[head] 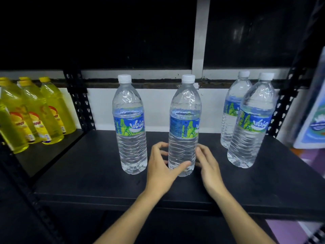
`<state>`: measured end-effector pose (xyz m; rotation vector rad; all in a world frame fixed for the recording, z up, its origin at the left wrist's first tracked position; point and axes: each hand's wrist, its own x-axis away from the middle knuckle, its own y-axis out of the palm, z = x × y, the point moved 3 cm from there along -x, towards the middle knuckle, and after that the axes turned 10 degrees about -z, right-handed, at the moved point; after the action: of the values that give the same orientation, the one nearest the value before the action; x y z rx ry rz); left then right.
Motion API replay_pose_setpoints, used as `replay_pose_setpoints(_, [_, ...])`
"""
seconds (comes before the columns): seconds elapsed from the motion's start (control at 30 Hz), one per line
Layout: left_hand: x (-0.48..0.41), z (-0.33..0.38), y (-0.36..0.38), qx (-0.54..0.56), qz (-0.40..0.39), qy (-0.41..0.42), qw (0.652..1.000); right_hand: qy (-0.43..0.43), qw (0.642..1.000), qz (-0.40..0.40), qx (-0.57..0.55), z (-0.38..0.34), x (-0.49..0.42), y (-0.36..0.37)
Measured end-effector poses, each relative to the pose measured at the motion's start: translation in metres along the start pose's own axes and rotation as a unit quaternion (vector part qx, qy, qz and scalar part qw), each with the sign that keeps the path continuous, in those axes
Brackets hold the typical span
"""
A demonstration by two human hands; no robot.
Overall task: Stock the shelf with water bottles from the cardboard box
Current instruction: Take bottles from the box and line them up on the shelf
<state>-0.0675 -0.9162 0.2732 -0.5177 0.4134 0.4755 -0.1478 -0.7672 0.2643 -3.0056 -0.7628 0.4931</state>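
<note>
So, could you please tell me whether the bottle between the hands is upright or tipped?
Upright: the bottle stands on its base on the shelf, cap straight above, left hand and right hand beside it.

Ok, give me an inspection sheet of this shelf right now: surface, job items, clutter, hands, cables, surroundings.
Surface: black shelf, dark and matte.
Job's things: four water bottles, upright, white caps on: left bottle, middle bottle, front right bottle, back right bottle partly behind it. Cardboard box not in view.
Clutter: nothing seen.
Hands: left hand has its thumb across the middle bottle's front, fingers curled at its left side; right hand is at its right side, contact unclear.
Cables: nothing seen.
Surroundings: yellow bottles on the neighbouring shelf to the left; black perforated upright; white wall behind.
</note>
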Motion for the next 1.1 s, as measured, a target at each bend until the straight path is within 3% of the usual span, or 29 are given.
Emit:
replay_pose_setpoints(0.3, [0.0,-0.002,0.0,0.013,-0.02,0.028,0.999,-0.009,1.0,0.004,-0.014,-0.003,0.0,-0.002])
replay_pose_setpoints(0.57, [-0.005,-0.008,0.001,0.027,-0.039,-0.005,0.999,-0.061,0.998,-0.005,0.004,-0.005,0.006,-0.002])
replay_pose_setpoints(0.8, [-0.013,-0.013,0.004,0.081,-0.058,-0.033,0.994,-0.049,0.991,0.023,0.125,0.002,-0.003,0.001])
replay_pose_setpoints(1.1, [-0.036,-0.034,0.018,0.036,-0.064,-0.029,0.997,-0.037,0.988,0.006,0.15,0.008,-0.037,-0.002])
